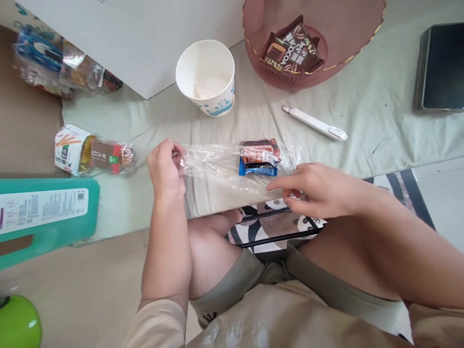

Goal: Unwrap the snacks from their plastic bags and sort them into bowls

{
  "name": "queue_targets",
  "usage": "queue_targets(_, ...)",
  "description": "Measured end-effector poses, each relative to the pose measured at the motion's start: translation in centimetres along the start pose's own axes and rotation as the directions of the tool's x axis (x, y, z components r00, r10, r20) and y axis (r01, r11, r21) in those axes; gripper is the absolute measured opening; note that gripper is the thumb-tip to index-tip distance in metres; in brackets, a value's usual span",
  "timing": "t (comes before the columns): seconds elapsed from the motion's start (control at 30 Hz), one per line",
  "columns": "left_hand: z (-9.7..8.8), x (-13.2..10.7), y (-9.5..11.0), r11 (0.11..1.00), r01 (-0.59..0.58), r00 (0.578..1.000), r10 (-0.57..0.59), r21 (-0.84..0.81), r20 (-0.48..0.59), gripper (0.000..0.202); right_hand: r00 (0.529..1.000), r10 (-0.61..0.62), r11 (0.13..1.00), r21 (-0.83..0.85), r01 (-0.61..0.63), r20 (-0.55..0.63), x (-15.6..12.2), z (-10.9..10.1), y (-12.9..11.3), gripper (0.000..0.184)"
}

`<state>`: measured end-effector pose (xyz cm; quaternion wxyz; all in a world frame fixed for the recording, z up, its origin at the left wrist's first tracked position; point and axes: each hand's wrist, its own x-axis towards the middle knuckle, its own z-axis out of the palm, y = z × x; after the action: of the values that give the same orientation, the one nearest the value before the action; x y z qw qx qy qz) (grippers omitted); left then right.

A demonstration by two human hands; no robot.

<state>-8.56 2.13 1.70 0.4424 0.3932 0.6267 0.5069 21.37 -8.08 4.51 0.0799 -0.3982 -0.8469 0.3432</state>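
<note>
A clear plastic bag (pixel 213 162) lies across the cloth in front of me, with small wrapped snacks (pixel 259 152) in brown-red and blue packaging showing at its right part. My left hand (pixel 167 166) is closed on the bag's left end, fingers pinched around the gathered plastic. On the other side, my right hand (pixel 315 188) holds nothing; its index finger reaches out by the bag's lower right edge, the other fingers partly curled. Whether that fingertip touches the plastic I cannot tell.
Behind the bag stand a white paper cup (pixel 206 79) and a pink ribbed bowl (pixel 311 79) holding cocoa packets (pixel 293 48). A white box cutter (pixel 314 123) lies nearby. Bagged snacks (pixel 94 151), a green jug (pixel 89 208) and a dark box (pixel 442 67) stand at the sides.
</note>
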Motion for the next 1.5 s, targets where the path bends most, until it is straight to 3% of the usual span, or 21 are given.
queue_targets(0.07,-0.3,0.2,-0.2,0.999,-0.014,1.0,0.014,0.038,0.003,0.027,0.995,0.065,0.998,-0.023,-0.063,0.078,0.0,0.0,-0.1,0.031)
queue_targets(0.13,-0.7,0.4,-0.5,0.995,-0.086,0.995,0.084,0.039,0.053,0.025,0.983,0.173,0.981,-0.102,-0.166,0.064,0.1,0.0,-0.1,0.035)
queue_targets(0.23,-1.5,0.7,-0.9,0.973,-0.223,0.954,0.207,0.054,0.219,0.056,0.937,0.338,0.914,-0.205,-0.349,-0.086,0.1,-0.1,0.2,0.037)
queue_targets(0.33,-2.2,0.6,-1.0,0.938,-0.272,0.895,0.163,0.216,0.416,0.074,0.846,0.448,0.854,-0.143,-0.5,-0.289,0.2,-0.3,0.5,0.043)
queue_targets(0.4,-2.3,0.4,-0.9,0.885,-0.328,0.856,0.13,0.33,0.501,0.061,0.783,0.485,0.839,-0.046,-0.543,-0.39,0.3,-0.5,0.5,0.046)
queue_targets(0.47,-2.3,0.3,-0.8,0.845,-0.377,0.841,0.14,0.379,0.523,0.033,0.737,0.476,0.848,0.029,-0.529,-0.481,0.5,-0.5,0.6,0.045)
queue_targets(0.57,-2.1,0.6,-0.9,0.846,-0.418,0.863,0.257,0.331,0.434,0.009,0.699,0.382,0.898,0.064,-0.435,-0.604,1.0,0.0,0.6,0.039)
queue_targets(0.63,-2.0,1.2,-1.0,0.848,-0.468,0.865,0.382,0.248,0.325,0.013,0.707,0.303,0.932,0.045,-0.359,-0.639,1.6,0.6,0.7,0.027)
queue_targets(0.7,-1.7,2.0,-1.0,0.868,-0.467,0.879,0.433,0.172,0.202,0.022,0.744,0.222,0.961,0.012,-0.277,-0.631,2.1,1.2,0.8,0.017)
queue_targets(0.8,-1.0,3.5,-1.1,0.94,-0.297,0.955,0.291,0.166,0.06,0.03,0.814,0.118,0.988,-0.013,-0.152,-0.569,2.8,2.1,1.1,0.03)
queue_targets(0.9,-0.4,4.9,-1.2,0.953,-0.155,0.986,0.166,0.26,-0.022,0.017,0.863,0.102,0.992,-0.017,-0.127,-0.495,3.1,2.7,1.5,0.057)
queue_targets(0.97,-0.4,5.5,-1.1,0.933,-0.151,0.977,0.191,0.326,-0.094,0.015,0.875,0.113,0.989,-0.034,-0.146,-0.47,3.3,2.9,1.6,0.067)
queue_targets(1.0,-0.6,5.5,-0.9,0.915,-0.19,0.955,0.257,0.357,-0.148,0.016,0.879,0.115,0.987,-0.046,-0.154,-0.462,3.3,2.9,1.6,0.07)
queue_targets(1.07,-0.9,4.8,-0.1,0.842,-0.337,0.864,0.455,0.422,-0.216,0.018,0.887,0.114,0.984,-0.073,-0.164,-0.448,3.5,3.0,1.5,0.074)
queue_targets(1.13,-1.1,2.9,0.9,0.712,-0.529,0.755,0.644,0.461,-0.128,0.02,0.892,0.115,0.979,-0.101,-0.175,-0.436,3.7,3.0,1.2,0.076)
queue_targets(1.2,-0.9,0.4,1.8,0.571,-0.697,0.69,0.7,0.434,0.187,0.012,0.892,0.121,0.974,-0.122,-0.191,-0.435,4.0,3.0,0.8,0.077)
queue_targets(1.27,-0.3,-2.0,2.2,0.527,-0.78,0.622,0.598,0.338,0.505,0.011,0.888,0.128,0.97,-0.13,-0.204,-0.442,4.1,2.9,0.5,0.075)
queue_targets(1.3,0.1,-2.9,2.2,0.535,-0.779,0.609,0.522,0.328,0.597,0.014,0.886,0.127,0.97,-0.13,-0.205,-0.446,4.2,2.8,0.4,0.073)
queue_targets(1.37,0.8,-3.9,1.7,0.53,-0.768,0.601,0.404,0.359,0.69,0.028,0.881,0.107,0.975,-0.124,-0.183,-0.462,4.2,2.4,0.3,0.067)
queue_targets(1.5,1.6,-4.1,0.8,0.492,-0.766,0.581,0.253,0.414,0.774,0.064,0.864,0.011,0.989,-0.122,-0.083,-0.503,4.6,1.9,0.7,0.058)
